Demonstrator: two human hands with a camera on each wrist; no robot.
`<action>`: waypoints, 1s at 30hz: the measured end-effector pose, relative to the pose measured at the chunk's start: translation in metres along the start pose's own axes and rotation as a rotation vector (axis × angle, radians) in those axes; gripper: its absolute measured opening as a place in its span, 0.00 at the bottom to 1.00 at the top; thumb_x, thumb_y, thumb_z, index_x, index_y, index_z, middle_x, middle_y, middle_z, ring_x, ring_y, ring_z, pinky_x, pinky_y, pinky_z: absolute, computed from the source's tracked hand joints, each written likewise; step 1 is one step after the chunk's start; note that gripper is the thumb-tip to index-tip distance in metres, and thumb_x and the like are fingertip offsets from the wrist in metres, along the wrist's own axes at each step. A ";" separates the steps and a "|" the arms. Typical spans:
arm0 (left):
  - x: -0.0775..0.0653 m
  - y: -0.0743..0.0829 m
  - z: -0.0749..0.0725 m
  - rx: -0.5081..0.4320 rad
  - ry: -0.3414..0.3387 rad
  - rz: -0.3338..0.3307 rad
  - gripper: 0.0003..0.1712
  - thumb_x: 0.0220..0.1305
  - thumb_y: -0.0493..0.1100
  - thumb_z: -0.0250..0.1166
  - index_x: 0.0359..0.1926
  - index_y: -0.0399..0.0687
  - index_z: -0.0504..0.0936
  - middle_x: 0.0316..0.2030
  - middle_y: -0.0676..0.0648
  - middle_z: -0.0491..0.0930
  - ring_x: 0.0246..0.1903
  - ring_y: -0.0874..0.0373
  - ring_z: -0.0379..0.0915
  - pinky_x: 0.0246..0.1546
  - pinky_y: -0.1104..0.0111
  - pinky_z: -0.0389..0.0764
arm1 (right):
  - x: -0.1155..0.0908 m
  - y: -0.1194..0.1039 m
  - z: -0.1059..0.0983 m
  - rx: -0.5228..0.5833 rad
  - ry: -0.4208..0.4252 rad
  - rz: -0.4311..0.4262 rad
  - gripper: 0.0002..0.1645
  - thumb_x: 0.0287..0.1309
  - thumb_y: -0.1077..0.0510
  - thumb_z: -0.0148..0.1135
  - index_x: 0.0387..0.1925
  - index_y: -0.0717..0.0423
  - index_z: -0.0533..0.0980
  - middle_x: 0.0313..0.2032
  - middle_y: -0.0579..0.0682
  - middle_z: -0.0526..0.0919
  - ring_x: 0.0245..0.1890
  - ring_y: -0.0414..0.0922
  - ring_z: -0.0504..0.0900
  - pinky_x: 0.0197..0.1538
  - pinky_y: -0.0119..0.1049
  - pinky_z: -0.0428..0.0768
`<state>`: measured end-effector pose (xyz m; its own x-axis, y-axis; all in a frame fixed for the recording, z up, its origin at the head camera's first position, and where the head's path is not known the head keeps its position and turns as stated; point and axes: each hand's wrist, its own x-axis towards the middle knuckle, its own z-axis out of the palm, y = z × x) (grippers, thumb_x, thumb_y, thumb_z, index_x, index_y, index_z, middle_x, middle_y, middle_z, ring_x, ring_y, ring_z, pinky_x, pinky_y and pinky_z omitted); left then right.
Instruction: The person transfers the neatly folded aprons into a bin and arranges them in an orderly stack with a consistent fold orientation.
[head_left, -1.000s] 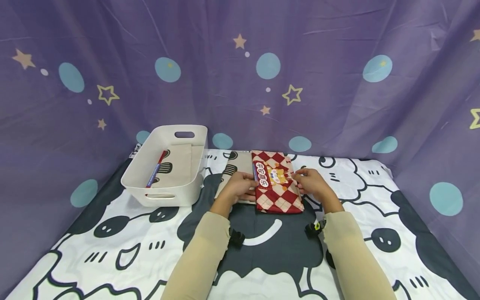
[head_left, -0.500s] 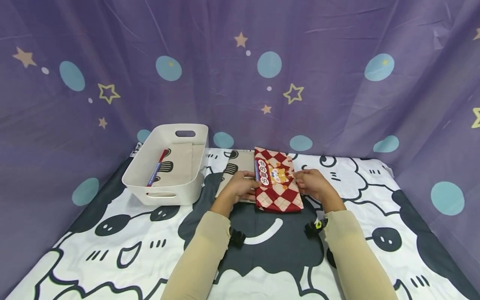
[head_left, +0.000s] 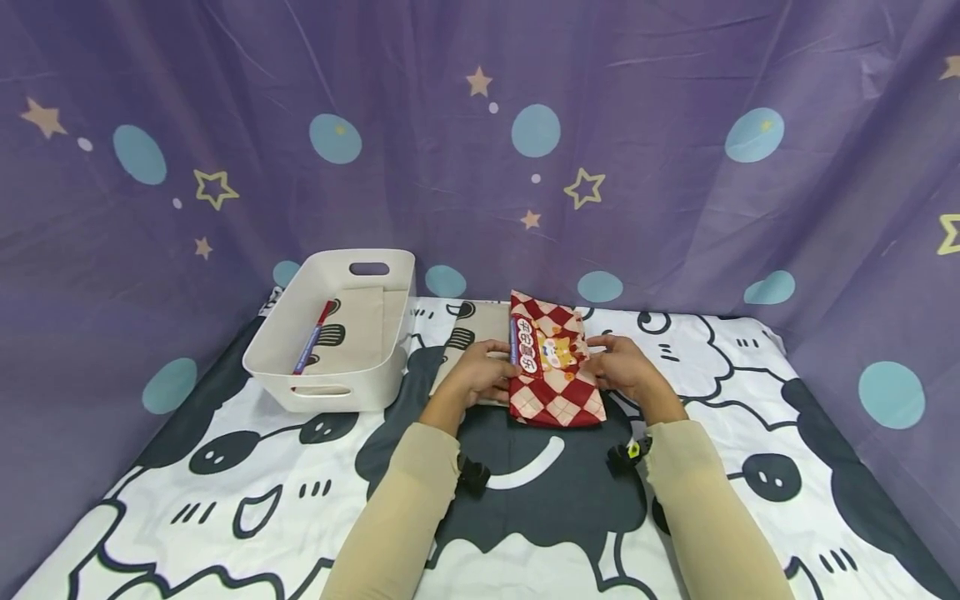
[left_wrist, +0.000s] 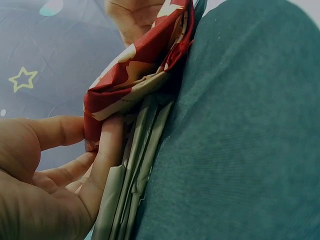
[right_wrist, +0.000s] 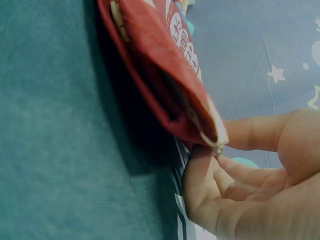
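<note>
A folded red-and-cream checked cloth (head_left: pixel 558 400) with a cartoon animal and white lettering lies between my two hands. It overlaps a folded beige cloth (head_left: pixel 487 321) printed with black utensils, which shows on its left. My left hand (head_left: pixel 480 372) pinches the checked cloth's left edge, with the thumb on top and a finger tucked beneath the fold in the left wrist view. On the opposite side my right hand (head_left: pixel 624 365) pinches the right edge between thumb and fingers. Stacked beige layers (left_wrist: pixel 135 170) appear under the red fold in the left wrist view.
To the left stands a white plastic basket (head_left: pixel 367 392) with handle slots. Inside it are a folded beige cloth (head_left: pixel 360 329) and a narrow red and blue edge (head_left: pixel 311 342). A sheep-patterned sheet (head_left: pixel 540 500) covers the surface, and a purple curtain (head_left: pixel 675 208) hangs behind.
The checked cloth's far left corner has shifted slightly away and to the right, and its right side has drawn in a little. Both hands keep hold at nearly the same spots.
</note>
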<state>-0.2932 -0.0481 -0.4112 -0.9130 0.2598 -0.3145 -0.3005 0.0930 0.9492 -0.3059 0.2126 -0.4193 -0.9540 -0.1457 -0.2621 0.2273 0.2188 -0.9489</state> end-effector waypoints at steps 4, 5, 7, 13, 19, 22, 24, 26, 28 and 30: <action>-0.001 -0.001 -0.002 0.006 0.009 0.001 0.29 0.65 0.30 0.66 0.66 0.41 0.71 0.43 0.35 0.85 0.31 0.51 0.85 0.27 0.62 0.87 | 0.001 -0.001 0.002 0.000 0.002 -0.014 0.37 0.65 0.71 0.59 0.72 0.68 0.58 0.62 0.70 0.74 0.39 0.43 0.83 0.39 0.37 0.85; -0.002 -0.001 -0.002 0.005 0.011 0.002 0.29 0.65 0.30 0.66 0.66 0.41 0.71 0.43 0.36 0.85 0.31 0.52 0.85 0.26 0.62 0.87 | 0.001 -0.001 0.003 0.003 0.003 -0.018 0.37 0.65 0.72 0.58 0.72 0.68 0.58 0.62 0.70 0.74 0.40 0.43 0.84 0.39 0.37 0.85; -0.002 0.000 -0.002 0.005 0.016 0.004 0.29 0.65 0.31 0.66 0.66 0.42 0.71 0.43 0.36 0.85 0.31 0.52 0.85 0.27 0.62 0.87 | 0.000 -0.002 0.003 0.007 0.012 -0.030 0.37 0.64 0.72 0.58 0.72 0.67 0.58 0.60 0.69 0.75 0.39 0.44 0.84 0.38 0.37 0.85; -0.004 0.001 -0.004 0.011 0.033 0.007 0.30 0.65 0.32 0.67 0.67 0.43 0.71 0.42 0.37 0.86 0.31 0.52 0.85 0.27 0.62 0.87 | -0.004 -0.005 0.004 0.000 0.037 -0.048 0.37 0.63 0.72 0.58 0.72 0.65 0.60 0.52 0.63 0.78 0.37 0.43 0.82 0.36 0.36 0.83; -0.003 0.002 -0.005 0.011 0.021 0.018 0.31 0.65 0.32 0.67 0.68 0.43 0.71 0.41 0.37 0.86 0.31 0.52 0.85 0.27 0.62 0.87 | -0.010 -0.012 0.002 0.001 0.047 -0.059 0.38 0.62 0.72 0.57 0.73 0.65 0.59 0.50 0.60 0.77 0.37 0.43 0.81 0.35 0.35 0.83; -0.004 0.003 -0.006 0.008 0.019 0.015 0.31 0.66 0.32 0.67 0.68 0.43 0.70 0.42 0.36 0.86 0.31 0.52 0.85 0.28 0.62 0.87 | -0.013 -0.015 0.001 0.002 0.052 -0.078 0.39 0.61 0.73 0.57 0.73 0.65 0.60 0.47 0.58 0.76 0.36 0.42 0.80 0.34 0.35 0.83; -0.004 0.004 -0.006 0.004 0.023 0.014 0.31 0.66 0.32 0.67 0.68 0.43 0.70 0.43 0.36 0.86 0.32 0.52 0.85 0.28 0.61 0.87 | -0.013 -0.016 0.001 -0.003 0.055 -0.098 0.38 0.60 0.73 0.58 0.72 0.65 0.60 0.44 0.56 0.76 0.35 0.42 0.79 0.33 0.35 0.82; -0.005 0.006 -0.006 0.004 0.026 0.014 0.30 0.66 0.32 0.67 0.68 0.44 0.70 0.43 0.37 0.86 0.33 0.51 0.86 0.28 0.61 0.87 | -0.013 -0.017 0.001 -0.004 0.065 -0.113 0.38 0.59 0.73 0.58 0.72 0.66 0.61 0.42 0.54 0.75 0.34 0.42 0.79 0.31 0.34 0.82; -0.006 0.007 -0.007 0.009 0.036 0.018 0.30 0.66 0.32 0.67 0.68 0.44 0.71 0.43 0.37 0.86 0.33 0.51 0.86 0.28 0.62 0.87 | -0.013 -0.018 0.001 -0.005 0.071 -0.125 0.38 0.59 0.74 0.58 0.71 0.66 0.61 0.41 0.53 0.74 0.34 0.41 0.78 0.30 0.33 0.82; -0.006 0.008 -0.007 0.013 0.042 0.029 0.30 0.65 0.32 0.67 0.67 0.44 0.71 0.43 0.37 0.85 0.33 0.51 0.85 0.27 0.63 0.87 | -0.013 -0.018 0.002 -0.001 0.070 -0.132 0.38 0.59 0.74 0.58 0.71 0.66 0.62 0.40 0.53 0.74 0.34 0.41 0.78 0.30 0.33 0.81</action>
<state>-0.2917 -0.0562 -0.4018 -0.9319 0.2224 -0.2864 -0.2707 0.0988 0.9576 -0.2975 0.2082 -0.3992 -0.9869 -0.1053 -0.1220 0.0987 0.2037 -0.9741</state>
